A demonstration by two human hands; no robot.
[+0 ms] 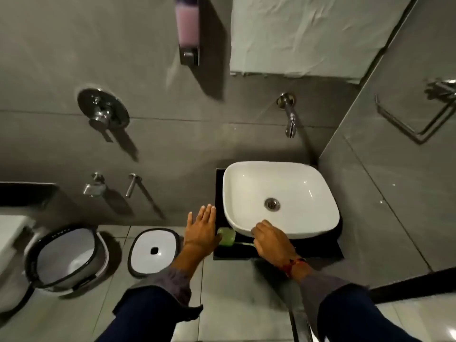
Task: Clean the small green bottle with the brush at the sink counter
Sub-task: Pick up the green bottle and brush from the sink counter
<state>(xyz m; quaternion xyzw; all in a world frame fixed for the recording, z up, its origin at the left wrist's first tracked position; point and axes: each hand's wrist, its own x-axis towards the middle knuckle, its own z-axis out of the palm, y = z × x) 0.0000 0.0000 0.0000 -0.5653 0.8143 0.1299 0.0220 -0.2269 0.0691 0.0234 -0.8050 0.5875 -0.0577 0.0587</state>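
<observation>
The small green bottle [227,236] lies on the black counter [318,254] at the front left corner of the white basin [281,198]. My left hand [201,227] hovers just left of it, fingers spread, thumb next to the bottle. A thin green brush handle [243,243] runs along the counter from the bottle toward my right hand [270,240]. My right hand is curled over the handle's right end at the basin's front edge; its fingertips are hidden, so the grip is unclear.
A wall spout [290,119] hangs above the basin, and a soap dispenser [188,28] is mounted higher up. On the floor to the left stand a white bucket [65,257] and a square white lid [154,251]. A mixer valve [102,111] is on the wall.
</observation>
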